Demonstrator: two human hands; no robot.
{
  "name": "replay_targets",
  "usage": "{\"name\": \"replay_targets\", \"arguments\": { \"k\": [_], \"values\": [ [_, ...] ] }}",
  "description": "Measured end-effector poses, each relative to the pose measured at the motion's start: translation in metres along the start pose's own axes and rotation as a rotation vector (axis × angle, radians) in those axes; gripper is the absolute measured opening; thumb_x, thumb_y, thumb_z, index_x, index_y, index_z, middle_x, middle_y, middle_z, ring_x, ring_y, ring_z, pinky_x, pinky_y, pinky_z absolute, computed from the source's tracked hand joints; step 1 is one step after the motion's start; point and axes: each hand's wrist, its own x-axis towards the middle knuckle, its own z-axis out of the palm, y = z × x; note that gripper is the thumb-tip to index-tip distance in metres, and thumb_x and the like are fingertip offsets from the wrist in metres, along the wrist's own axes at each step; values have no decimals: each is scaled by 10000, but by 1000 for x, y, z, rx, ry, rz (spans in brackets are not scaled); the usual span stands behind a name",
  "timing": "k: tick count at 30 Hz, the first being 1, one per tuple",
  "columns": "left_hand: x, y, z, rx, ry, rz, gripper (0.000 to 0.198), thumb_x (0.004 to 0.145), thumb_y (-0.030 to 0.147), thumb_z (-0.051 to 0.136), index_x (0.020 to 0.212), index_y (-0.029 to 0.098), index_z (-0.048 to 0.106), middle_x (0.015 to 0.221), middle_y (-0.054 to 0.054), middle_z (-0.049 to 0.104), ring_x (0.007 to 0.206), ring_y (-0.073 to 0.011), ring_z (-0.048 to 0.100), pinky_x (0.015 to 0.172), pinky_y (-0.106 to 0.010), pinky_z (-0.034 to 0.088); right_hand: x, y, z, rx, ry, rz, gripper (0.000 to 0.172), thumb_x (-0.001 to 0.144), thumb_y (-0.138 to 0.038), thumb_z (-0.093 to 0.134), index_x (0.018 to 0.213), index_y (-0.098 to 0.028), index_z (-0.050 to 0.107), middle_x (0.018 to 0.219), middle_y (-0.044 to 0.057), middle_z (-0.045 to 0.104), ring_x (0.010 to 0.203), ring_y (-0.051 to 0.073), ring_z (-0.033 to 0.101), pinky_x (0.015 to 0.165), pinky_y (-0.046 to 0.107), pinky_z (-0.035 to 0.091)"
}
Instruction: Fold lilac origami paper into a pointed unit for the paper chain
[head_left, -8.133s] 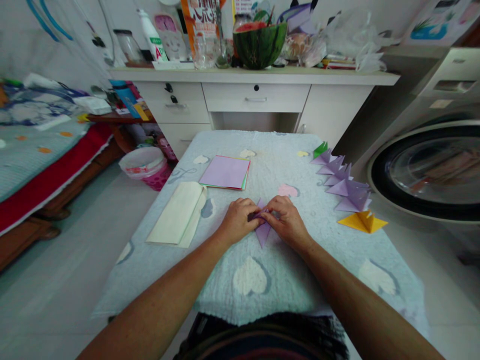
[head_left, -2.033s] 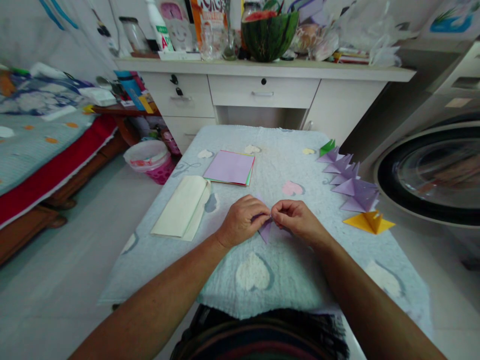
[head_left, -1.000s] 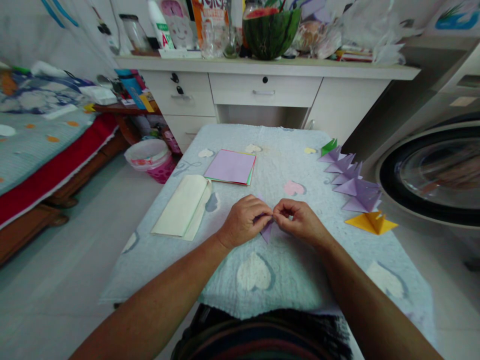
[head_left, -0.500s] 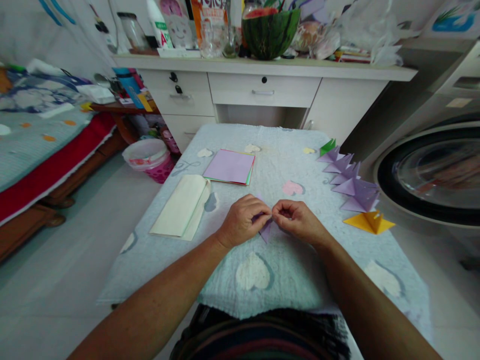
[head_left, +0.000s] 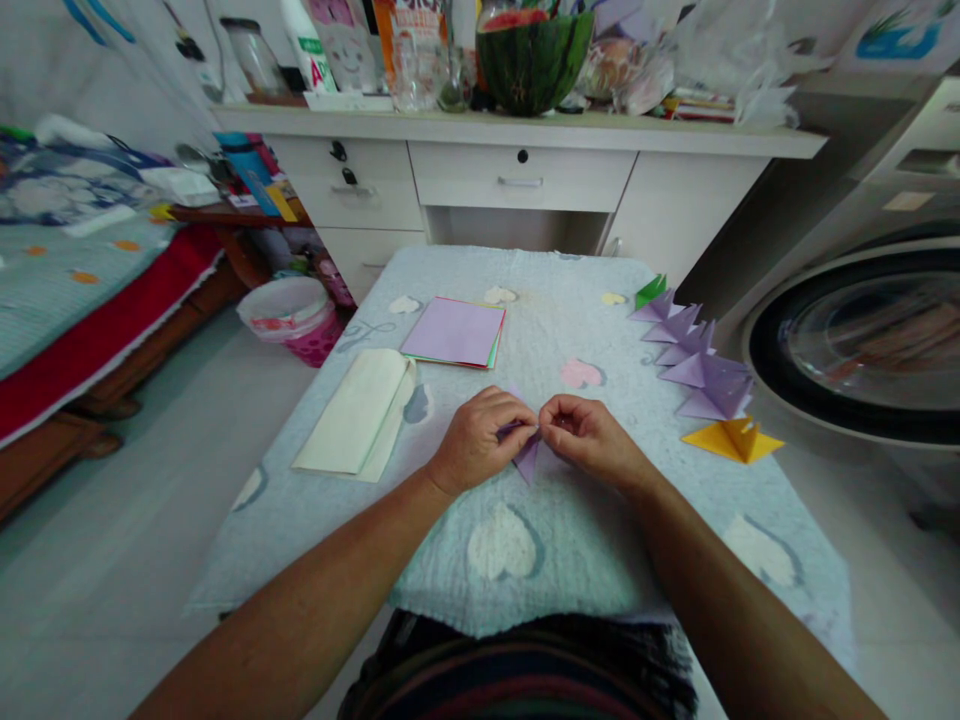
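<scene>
My left hand (head_left: 484,435) is closed in a pinch on a small purple folded paper (head_left: 527,462), whose pointed end shows below the fingers. The rest of the paper is mostly hidden by the hands. My right hand (head_left: 585,435) pinches at the paper's right side, its fingertips meeting those of my left. Beyond them lies a stack of coloured square paper (head_left: 454,332), purple on top. A folded cream sheet (head_left: 352,412) is left of my left hand. To the right stand several purple origami pieces (head_left: 716,388) in a row, with a green one (head_left: 651,291) behind and a yellow one (head_left: 735,440) in front.
The table has a pale blue cloth with hearts (head_left: 502,545). A white cabinet (head_left: 525,180) stands behind it, bearing a cut watermelon (head_left: 534,65), jars and bags. A washing machine (head_left: 862,340) is at right; a pink bin (head_left: 292,318) and a bed (head_left: 82,290) are at left.
The whole view has shifted slightly. Both hands stay pinched together at the purple paper, with almost no movement.
</scene>
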Motion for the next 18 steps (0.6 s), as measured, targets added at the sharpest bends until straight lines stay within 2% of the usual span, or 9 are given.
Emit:
{"name": "replay_targets", "arguments": {
  "k": [18],
  "values": [
    [0,1,-1,29,-9,54,81,832,121,617,827,187,665,790,-21,708,752,-158,585,727,-305,472,1,0,4,5,42,23,86,720,-260,587,711,-190,538,610,-51,452,525,80,357,501,221,294]
  ]
}}
